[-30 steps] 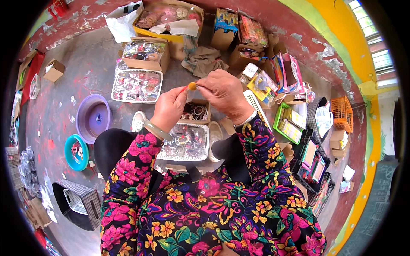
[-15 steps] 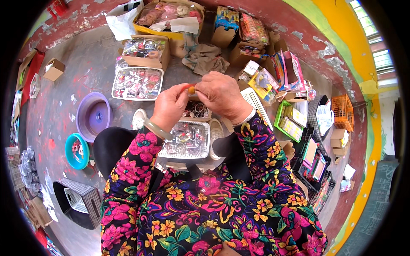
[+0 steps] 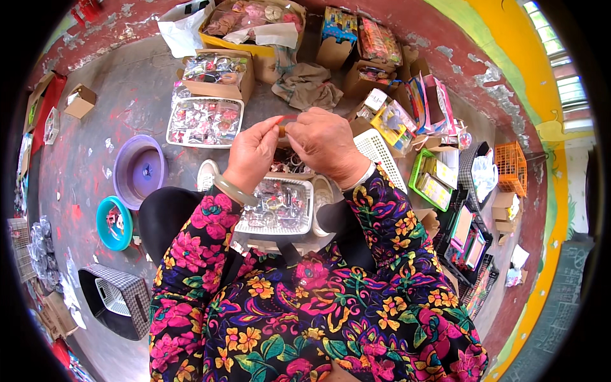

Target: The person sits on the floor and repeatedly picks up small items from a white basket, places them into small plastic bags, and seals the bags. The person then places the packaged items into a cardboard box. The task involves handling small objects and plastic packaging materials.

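Observation:
Both of my hands are raised close together in front of me, fingertips pinched. Between them shows a small orange-brown piece [image 3: 282, 131], with a thin reddish band arching above it; its exact kind is too small to make out. My left hand [image 3: 251, 153] pinches it from one side, its thumb and forefinger closed. Curled fingers of my right hand [image 3: 326, 145] grip at the other side and hide part of it. Below the hands stands a white basket [image 3: 310, 210] of small clear-bagged items. Just beyond it, partly covered by my hands, a cardboard box holds small dark pieces [image 3: 291, 162].
Ahead left, another white basket [image 3: 172, 141] of bagged items sits before an open carton [image 3: 238, 86]. Purple [image 3: 121, 172] and turquoise [image 3: 102, 223] basins stand at left. At right are a green tray [image 3: 417, 188], black crates [image 3: 468, 254] and an orange crate [image 3: 512, 167].
My hands stay together in nearly the same place. The right hand has shifted slightly left, and a thin reddish band now shows above the fingertips.

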Tool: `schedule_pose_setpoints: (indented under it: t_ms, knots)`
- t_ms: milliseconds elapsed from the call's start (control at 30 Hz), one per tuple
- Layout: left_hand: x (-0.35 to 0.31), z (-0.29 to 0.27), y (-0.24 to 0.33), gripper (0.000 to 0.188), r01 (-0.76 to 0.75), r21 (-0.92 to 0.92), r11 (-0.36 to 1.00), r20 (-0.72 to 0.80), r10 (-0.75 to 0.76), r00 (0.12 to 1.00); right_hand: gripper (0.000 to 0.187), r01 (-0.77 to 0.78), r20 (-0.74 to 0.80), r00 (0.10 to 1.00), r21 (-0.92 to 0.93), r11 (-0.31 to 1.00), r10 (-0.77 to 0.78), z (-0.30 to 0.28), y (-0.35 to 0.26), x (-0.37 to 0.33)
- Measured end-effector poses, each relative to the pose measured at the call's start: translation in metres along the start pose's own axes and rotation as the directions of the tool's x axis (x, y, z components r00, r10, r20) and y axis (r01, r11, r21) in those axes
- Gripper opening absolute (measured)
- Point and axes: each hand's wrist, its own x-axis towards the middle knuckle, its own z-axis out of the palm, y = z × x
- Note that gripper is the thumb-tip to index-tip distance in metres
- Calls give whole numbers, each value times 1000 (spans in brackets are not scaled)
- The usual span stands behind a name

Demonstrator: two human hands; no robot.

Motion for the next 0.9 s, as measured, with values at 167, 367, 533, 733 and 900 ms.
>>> schedule_pose_setpoints:
  t_ms: [167,367,533,733,900]
  knots:
    - [0,3,1,25,62,-81,995,53,-57,997,5,47,47,998,51,998,-49,-2,2,1]
    - [-2,5,-3,24,89,-25,996,104,-86,991,4,-40,109,993,50,998,34,3,4,-3]
    - [-5,5,9,29,50,87,995,200,-67,977,5,-107,140,985,59,993,98,3,8,-6]
    - [-7,7,1,36,176,-87,981,318,-140,938,7,-102,316,946,91,991,69,2,8,-7]
    - [1,0,16,28,446,-277,851,301,-364,881,24,-133,-4,989,379,916,145,-5,18,2]
